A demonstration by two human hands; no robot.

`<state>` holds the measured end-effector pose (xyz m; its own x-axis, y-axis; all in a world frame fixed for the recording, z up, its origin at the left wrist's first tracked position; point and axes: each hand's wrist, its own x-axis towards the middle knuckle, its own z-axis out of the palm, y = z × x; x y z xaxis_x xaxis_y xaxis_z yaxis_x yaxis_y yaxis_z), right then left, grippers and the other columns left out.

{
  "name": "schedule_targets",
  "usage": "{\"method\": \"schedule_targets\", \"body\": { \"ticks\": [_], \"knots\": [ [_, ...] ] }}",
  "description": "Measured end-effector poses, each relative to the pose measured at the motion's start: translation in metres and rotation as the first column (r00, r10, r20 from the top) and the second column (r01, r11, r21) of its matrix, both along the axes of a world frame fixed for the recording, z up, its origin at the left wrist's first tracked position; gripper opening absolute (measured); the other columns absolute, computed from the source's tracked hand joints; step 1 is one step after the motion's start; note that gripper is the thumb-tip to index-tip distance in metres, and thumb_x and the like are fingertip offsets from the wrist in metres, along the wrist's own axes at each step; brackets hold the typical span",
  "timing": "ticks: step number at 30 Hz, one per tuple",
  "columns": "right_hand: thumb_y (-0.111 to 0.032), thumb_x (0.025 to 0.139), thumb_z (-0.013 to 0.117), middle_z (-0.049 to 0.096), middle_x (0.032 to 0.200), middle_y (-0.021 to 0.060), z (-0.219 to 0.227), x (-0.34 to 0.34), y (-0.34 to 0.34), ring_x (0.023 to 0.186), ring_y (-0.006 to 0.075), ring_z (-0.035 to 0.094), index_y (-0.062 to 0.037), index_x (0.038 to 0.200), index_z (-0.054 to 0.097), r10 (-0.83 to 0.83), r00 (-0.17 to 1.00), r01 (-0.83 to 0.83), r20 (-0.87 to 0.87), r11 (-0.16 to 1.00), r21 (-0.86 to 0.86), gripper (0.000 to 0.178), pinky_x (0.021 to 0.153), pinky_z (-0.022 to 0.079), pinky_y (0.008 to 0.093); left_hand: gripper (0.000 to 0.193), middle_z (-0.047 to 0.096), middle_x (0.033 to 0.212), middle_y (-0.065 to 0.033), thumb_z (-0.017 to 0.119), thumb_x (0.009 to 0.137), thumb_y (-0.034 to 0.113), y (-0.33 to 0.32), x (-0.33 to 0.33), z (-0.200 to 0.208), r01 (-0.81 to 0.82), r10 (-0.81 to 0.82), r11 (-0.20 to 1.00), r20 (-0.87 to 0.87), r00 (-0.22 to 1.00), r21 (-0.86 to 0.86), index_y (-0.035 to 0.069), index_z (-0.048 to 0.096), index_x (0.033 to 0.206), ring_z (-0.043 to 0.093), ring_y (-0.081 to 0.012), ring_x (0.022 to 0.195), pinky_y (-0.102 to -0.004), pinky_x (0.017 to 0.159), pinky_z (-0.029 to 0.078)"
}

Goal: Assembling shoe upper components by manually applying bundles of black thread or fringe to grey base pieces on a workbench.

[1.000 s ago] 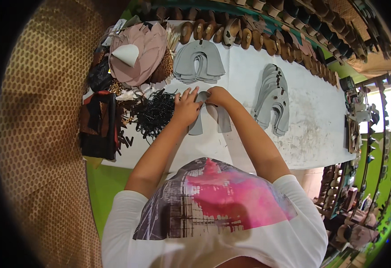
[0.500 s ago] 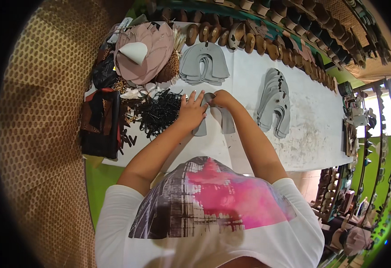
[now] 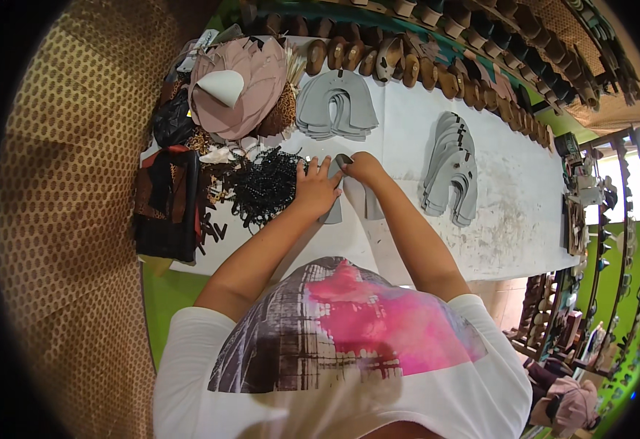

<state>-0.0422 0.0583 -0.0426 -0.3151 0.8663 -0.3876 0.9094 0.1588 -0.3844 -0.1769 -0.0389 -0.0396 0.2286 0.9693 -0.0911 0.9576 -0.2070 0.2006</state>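
A grey U-shaped cut piece (image 3: 332, 214) lies on the white table in front of me, its two legs pointing toward my body. My left hand (image 3: 315, 192) rests on its left side with the fingers stretched and slightly spread. At the curved top, the fingers of my right hand (image 3: 364, 169) are closed on the piece, and a small darker part of it shows between the two hands. Just left of my left hand is a tangled heap of black beaded-looking strips (image 3: 263, 186). Beyond my hands sits a fanned stack of similar grey pieces (image 3: 315, 117).
Another fanned grey stack (image 3: 448, 179) with dark marks lies to the right. Pink sheets (image 3: 265, 102) topped by a white cone (image 3: 221, 88) stand far left, above a dark box (image 3: 170, 205). Brown shoe lasts (image 3: 427, 73) line the table's far edge. Racks hang at the right.
My right hand has shifted slightly toward me and closer to the left hand, still gripping the top of the grey piece. The left hand's fingers have drawn in a little.
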Motion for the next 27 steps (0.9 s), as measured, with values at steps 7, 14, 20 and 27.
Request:
{"method": "schedule_targets", "body": {
  "ticks": [7,14,20,27],
  "knots": [
    [-0.062,0.08,0.044,0.062,0.086,0.0243,0.022,0.009,0.002,0.083,0.0346,0.06,0.0056,0.092,0.063,-0.392,0.868,0.238,-0.303,0.866,-0.439,0.071,0.078,0.044,0.0386,0.05,0.024,0.143,-0.0121,0.051,0.083,0.044,-0.014,-0.006,-0.014,-0.029,0.029,0.999,0.016,0.999,0.02,0.028,0.044,0.129,0.022,-0.0355,0.13,-0.0589,0.102,0.012],
    [-0.068,0.077,0.043,0.063,0.086,0.024,0.005,0.017,0.007,0.083,0.033,0.06,0.0072,0.089,0.064,-0.406,0.89,0.364,-0.206,0.907,-0.214,0.079,0.075,0.045,0.0387,0.045,0.025,0.143,-0.0121,0.053,0.082,0.044,-0.003,-0.009,-0.003,-0.057,0.056,0.998,0.161,0.985,0.003,0.026,0.051,0.123,0.022,-0.0354,0.13,-0.0585,0.103,0.01],
    [-0.051,0.074,0.064,0.059,0.068,0.0075,0.002,0.028,0.006,0.061,0.0161,0.052,0.0023,0.085,0.064,-0.269,0.902,0.157,-0.336,0.933,-0.325,0.054,0.059,0.042,0.0289,0.031,0.035,0.136,-0.0109,0.058,0.081,0.032,0.001,-0.009,-0.01,-0.064,0.032,0.983,0.184,0.982,0.169,0.022,0.062,0.11,0.031,-0.0317,0.125,-0.0564,0.1,0.017],
    [-0.04,0.074,0.067,0.056,0.064,0.0049,-0.007,0.027,0.005,0.057,0.0135,0.049,-0.0006,0.075,0.063,-0.331,0.859,0.23,-0.392,0.932,-0.281,0.04,0.053,0.039,0.0285,0.02,0.047,0.128,-0.0054,0.06,0.079,0.023,0.006,-0.005,-0.013,-0.027,-0.036,0.94,0.177,0.984,0.339,0.018,0.067,0.097,0.039,-0.0261,0.12,-0.0535,0.098,0.02]
  ]
}}
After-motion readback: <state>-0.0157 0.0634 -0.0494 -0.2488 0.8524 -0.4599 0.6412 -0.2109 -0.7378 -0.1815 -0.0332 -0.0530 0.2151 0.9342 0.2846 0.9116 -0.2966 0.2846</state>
